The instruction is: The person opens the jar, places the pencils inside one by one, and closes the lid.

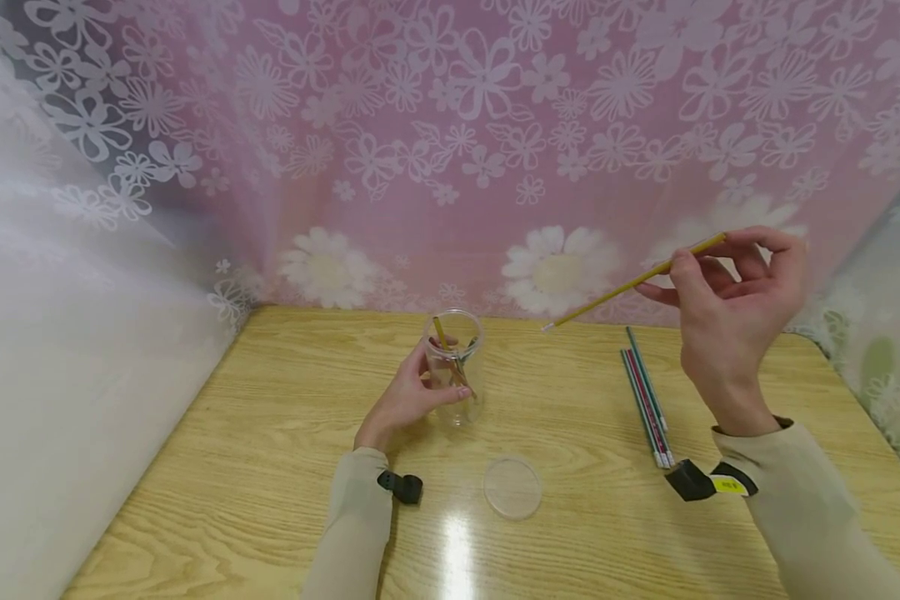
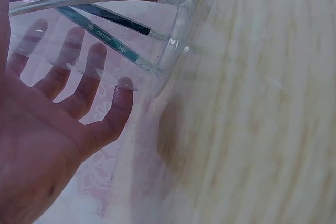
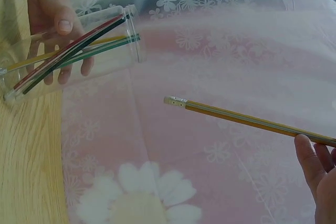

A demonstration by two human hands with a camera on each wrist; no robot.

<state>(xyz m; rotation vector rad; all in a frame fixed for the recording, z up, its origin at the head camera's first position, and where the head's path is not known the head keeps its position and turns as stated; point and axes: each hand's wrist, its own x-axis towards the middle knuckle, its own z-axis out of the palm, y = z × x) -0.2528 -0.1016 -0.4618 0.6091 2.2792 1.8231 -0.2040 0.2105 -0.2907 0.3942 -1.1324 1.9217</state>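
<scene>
My left hand (image 1: 405, 398) grips a clear plastic jar (image 1: 467, 410), its fingers round the far side and its thumb on the near side. Inside the jar several pencils lean across one another; the right wrist view shows a red pencil (image 3: 68, 48), a yellow one and green ones. Up at the right, my right hand (image 1: 742, 321) pinches a yellow pencil (image 1: 615, 292) near its far end. That pencil slants down toward the jar, with its white eraser end lowest and apart from the rim.
A round clear lid (image 1: 512, 488) lies on the wooden table (image 1: 270, 467) in front of the jar. Several green and red pencils (image 1: 647, 408) lie side by side below my right hand. A pink flowered curtain (image 1: 420, 167) hangs behind the table.
</scene>
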